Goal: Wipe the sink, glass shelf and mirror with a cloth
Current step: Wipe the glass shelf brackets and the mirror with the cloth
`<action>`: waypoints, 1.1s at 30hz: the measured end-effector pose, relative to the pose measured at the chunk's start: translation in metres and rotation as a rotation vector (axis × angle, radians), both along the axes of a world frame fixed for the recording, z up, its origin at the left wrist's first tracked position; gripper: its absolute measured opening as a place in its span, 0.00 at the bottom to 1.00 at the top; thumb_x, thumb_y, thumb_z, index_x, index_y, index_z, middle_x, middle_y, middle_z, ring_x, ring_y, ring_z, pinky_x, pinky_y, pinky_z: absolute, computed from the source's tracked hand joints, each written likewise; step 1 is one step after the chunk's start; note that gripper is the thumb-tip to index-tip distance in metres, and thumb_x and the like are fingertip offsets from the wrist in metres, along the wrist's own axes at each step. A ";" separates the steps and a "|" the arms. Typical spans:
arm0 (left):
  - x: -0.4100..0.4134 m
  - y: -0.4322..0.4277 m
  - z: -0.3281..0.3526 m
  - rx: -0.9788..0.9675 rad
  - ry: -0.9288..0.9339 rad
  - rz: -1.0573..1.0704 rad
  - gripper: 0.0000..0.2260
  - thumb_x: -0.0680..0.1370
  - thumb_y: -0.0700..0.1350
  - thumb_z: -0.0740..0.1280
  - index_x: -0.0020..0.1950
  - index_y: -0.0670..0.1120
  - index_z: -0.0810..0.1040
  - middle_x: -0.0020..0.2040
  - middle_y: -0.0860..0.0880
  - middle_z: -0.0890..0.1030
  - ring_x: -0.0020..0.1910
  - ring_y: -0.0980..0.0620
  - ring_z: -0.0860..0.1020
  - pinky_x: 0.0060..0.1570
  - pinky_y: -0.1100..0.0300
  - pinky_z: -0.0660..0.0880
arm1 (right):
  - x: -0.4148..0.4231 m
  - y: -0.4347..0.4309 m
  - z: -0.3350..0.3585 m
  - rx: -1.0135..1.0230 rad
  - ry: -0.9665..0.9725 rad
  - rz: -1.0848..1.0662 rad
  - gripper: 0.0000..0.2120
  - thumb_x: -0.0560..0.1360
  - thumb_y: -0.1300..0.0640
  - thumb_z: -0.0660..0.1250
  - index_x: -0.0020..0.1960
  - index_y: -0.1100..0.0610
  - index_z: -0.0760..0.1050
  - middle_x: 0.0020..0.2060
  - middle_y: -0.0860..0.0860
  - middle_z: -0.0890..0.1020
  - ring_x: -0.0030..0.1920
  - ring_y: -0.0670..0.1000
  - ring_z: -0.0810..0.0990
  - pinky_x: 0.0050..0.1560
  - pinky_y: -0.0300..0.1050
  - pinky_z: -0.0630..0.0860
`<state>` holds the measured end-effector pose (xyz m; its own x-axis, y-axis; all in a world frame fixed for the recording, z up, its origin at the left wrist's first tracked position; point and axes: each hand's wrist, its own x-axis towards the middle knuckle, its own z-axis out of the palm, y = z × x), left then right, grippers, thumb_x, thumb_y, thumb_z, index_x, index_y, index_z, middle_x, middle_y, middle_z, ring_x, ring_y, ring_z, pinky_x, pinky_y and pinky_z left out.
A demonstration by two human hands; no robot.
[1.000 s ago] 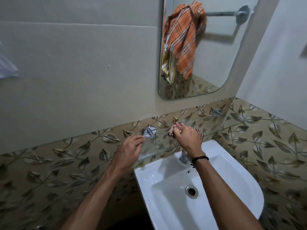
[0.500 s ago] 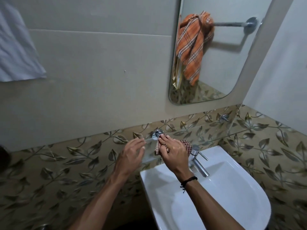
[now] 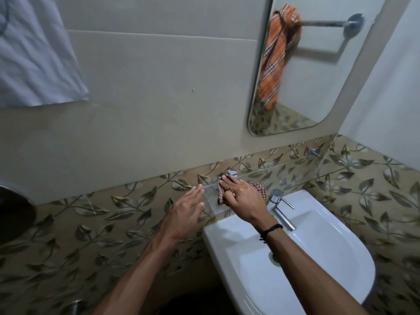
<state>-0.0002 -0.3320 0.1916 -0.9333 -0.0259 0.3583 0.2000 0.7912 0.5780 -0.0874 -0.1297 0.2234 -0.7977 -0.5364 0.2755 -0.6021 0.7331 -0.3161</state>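
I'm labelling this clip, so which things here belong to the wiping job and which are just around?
Job: checked cloth in the right hand; glass shelf, touched by the left hand; sink; mirror.
Just around: tap; white cloth on the wall; orange towel reflected in the mirror.

mirror (image 3: 306, 71) above sink (image 3: 318, 258)

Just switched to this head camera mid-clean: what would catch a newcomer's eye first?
The right hand grips a checked cloth against the glass shelf by its chrome bracket, with the left hand open beside it. Below them sits the white sink. Up right, the mirror reflects an orange plaid towel.
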 end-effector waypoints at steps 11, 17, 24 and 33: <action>0.012 -0.019 0.013 0.048 0.194 0.120 0.20 0.77 0.32 0.63 0.67 0.42 0.81 0.66 0.47 0.81 0.65 0.51 0.78 0.70 0.62 0.67 | 0.016 -0.016 0.001 -0.004 -0.020 0.065 0.30 0.77 0.43 0.46 0.75 0.46 0.70 0.75 0.39 0.67 0.76 0.38 0.62 0.75 0.40 0.63; 0.015 -0.036 0.008 -0.070 0.187 0.071 0.20 0.76 0.33 0.66 0.67 0.42 0.81 0.65 0.47 0.82 0.68 0.50 0.76 0.72 0.60 0.67 | 0.029 -0.022 0.002 -0.007 -0.001 0.134 0.30 0.77 0.44 0.47 0.74 0.47 0.72 0.74 0.40 0.68 0.75 0.38 0.63 0.74 0.34 0.61; 0.009 -0.043 0.012 -0.340 0.253 -0.043 0.23 0.74 0.37 0.64 0.69 0.42 0.79 0.71 0.48 0.78 0.78 0.47 0.66 0.73 0.46 0.69 | 0.020 -0.029 0.009 0.018 -0.013 0.019 0.27 0.79 0.45 0.50 0.76 0.47 0.69 0.76 0.41 0.66 0.76 0.38 0.61 0.75 0.40 0.63; -0.003 -0.040 0.028 -0.404 0.306 -0.061 0.25 0.74 0.40 0.57 0.69 0.42 0.79 0.72 0.49 0.77 0.79 0.47 0.63 0.79 0.50 0.57 | 0.025 -0.036 0.005 -0.001 0.039 0.036 0.24 0.80 0.46 0.52 0.75 0.46 0.70 0.75 0.40 0.67 0.76 0.41 0.64 0.72 0.44 0.68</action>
